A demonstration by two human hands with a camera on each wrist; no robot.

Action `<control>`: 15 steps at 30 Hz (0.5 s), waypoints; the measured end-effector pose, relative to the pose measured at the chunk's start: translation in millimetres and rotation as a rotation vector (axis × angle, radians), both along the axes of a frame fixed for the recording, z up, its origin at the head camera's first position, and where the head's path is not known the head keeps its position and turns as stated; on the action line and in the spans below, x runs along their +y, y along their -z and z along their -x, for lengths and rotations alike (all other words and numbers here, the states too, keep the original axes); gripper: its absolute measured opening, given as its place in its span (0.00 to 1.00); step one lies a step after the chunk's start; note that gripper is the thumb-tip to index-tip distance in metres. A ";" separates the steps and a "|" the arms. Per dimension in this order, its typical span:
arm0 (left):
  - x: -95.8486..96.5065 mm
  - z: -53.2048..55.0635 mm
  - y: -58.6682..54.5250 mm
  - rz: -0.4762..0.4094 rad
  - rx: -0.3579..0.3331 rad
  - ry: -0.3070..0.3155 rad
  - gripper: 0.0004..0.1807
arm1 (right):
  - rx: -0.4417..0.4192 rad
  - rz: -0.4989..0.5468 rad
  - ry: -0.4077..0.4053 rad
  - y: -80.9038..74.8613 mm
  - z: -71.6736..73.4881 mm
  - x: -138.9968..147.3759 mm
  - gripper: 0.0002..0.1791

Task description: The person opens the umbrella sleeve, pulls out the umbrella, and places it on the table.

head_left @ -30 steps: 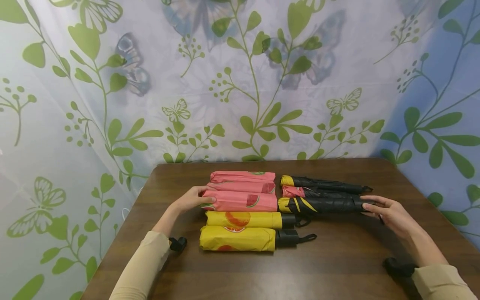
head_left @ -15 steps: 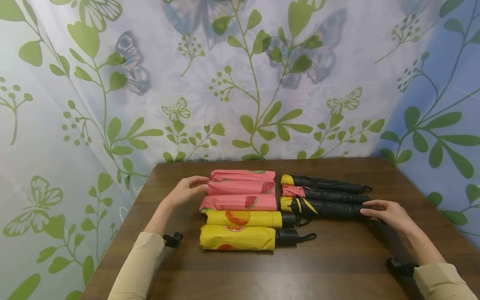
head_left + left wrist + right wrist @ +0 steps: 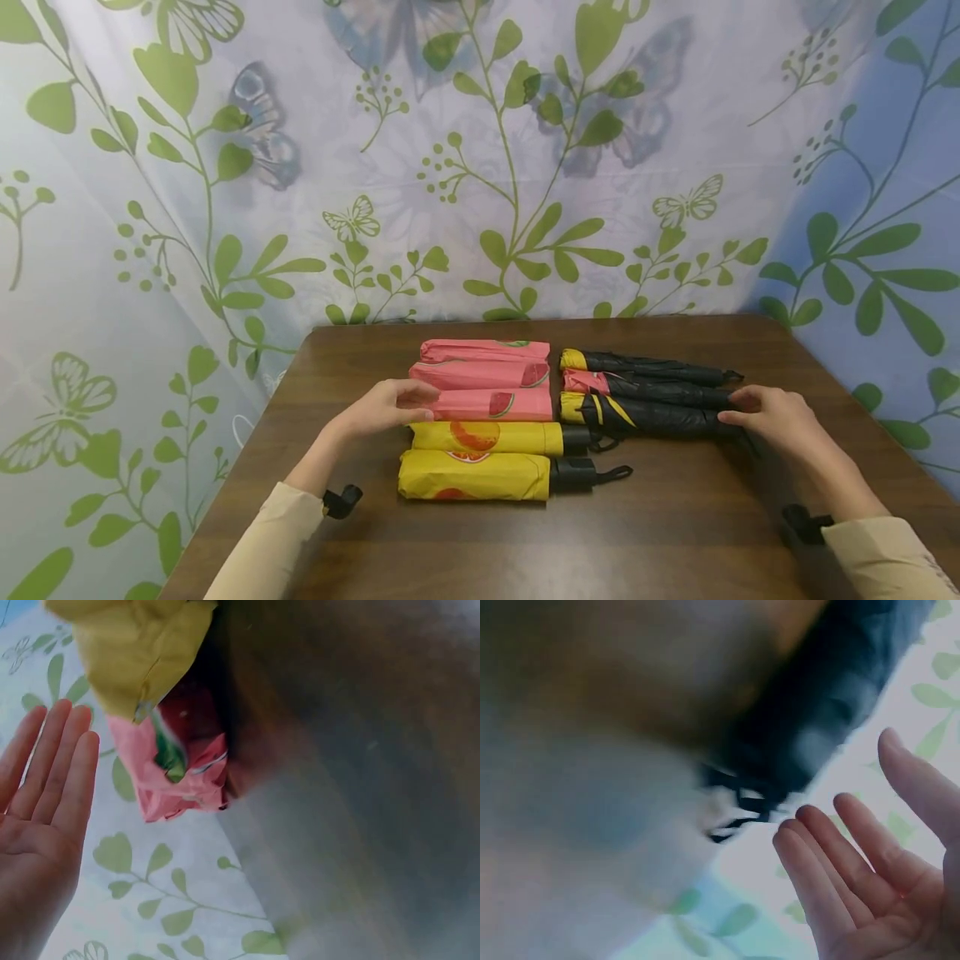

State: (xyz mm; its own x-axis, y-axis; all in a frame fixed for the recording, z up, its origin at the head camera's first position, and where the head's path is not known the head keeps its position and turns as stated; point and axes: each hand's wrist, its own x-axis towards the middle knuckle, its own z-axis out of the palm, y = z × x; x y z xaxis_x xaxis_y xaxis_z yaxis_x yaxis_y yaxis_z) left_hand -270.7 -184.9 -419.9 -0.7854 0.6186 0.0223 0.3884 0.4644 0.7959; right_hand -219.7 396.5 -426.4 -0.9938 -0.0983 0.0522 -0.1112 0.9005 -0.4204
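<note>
Folded umbrellas lie in two columns on the brown table (image 3: pixel 480 542). My left hand (image 3: pixel 378 410) is at the left end of the front pink watermelon-print umbrella (image 3: pixel 480 405), its fingertips overlapping that end in the head view. The left wrist view shows its fingers extended and nothing in the palm. At the right end of the front black-and-yellow umbrella (image 3: pixel 652 417) is my right hand (image 3: pixel 780 421), thumb and fingers parted around the tip. Seen from the right wrist, its fingers are loosely spread beside the strap end of a black umbrella (image 3: pixel 810 712).
Two more pink umbrellas (image 3: pixel 480 375) lie behind the front one. Nearer me are two yellow orange-print umbrellas (image 3: pixel 480 477) with black handles. Two slimmer black umbrellas (image 3: pixel 660 367) lie at the back right. A leaf-patterned curtain (image 3: pixel 637 167) hangs behind the table.
My left hand let go of the front pink umbrella, drew back left, then returned to its end. The front black umbrella shifted slightly right; my right hand stayed near its tip.
</note>
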 end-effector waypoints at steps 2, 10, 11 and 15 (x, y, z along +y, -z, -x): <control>1.6 -1.4 2.9 0.025 0.002 0.021 0.25 | 0.047 -0.012 -0.016 -9.8 1.0 -11.7 0.33; 5.4 2.3 20.0 0.028 -0.013 0.068 0.24 | 0.117 0.100 -0.145 -21.7 2.6 -75.8 0.29; 5.2 3.1 22.6 0.021 -0.022 0.072 0.23 | 0.106 0.121 -0.160 -21.0 3.1 -83.5 0.29; 4.6 5.5 28.3 0.060 -0.044 0.078 0.23 | 0.040 0.222 -0.217 -14.9 5.2 -109.9 0.28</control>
